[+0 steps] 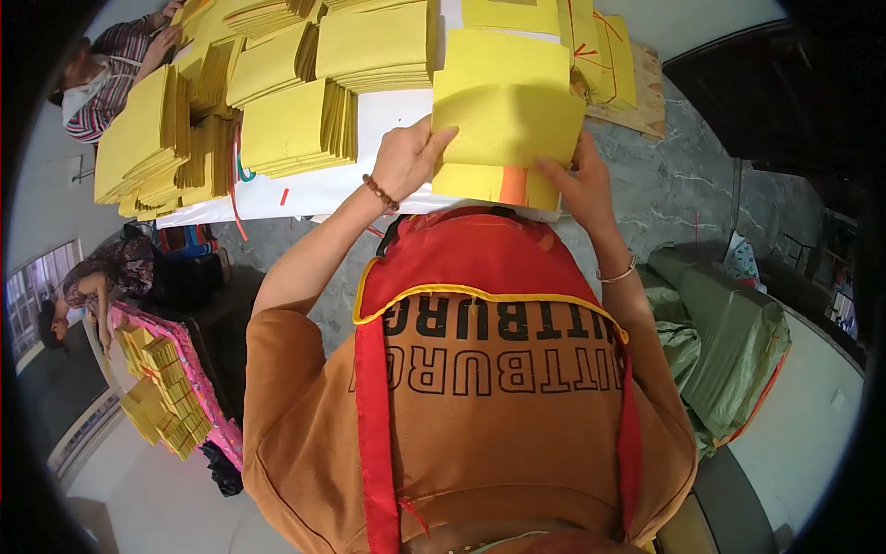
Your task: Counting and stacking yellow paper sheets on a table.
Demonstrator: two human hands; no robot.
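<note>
At the table's near edge I hold a wad of yellow paper (503,129), its upper part lifted toward me and partly in shade. My left hand (407,159) grips its left edge, thumb lying on top and fingers mostly hidden beneath. On the opposite edge my right hand (587,183) is closed the same way, its thumb pressing near the lower corner. Below the thumbs shows a lower yellow layer with an orange strip (514,185). How many sheets are in my hands I cannot tell.
Stacks of folded yellow paper (297,129) cover much of the white table (392,115). Bundles tied with red string (609,65) sit at the far right. One person (120,65) works at the far left; another (101,277) leans over a pink-covered table (208,397). Green-wrapped goods (729,360) stand at right.
</note>
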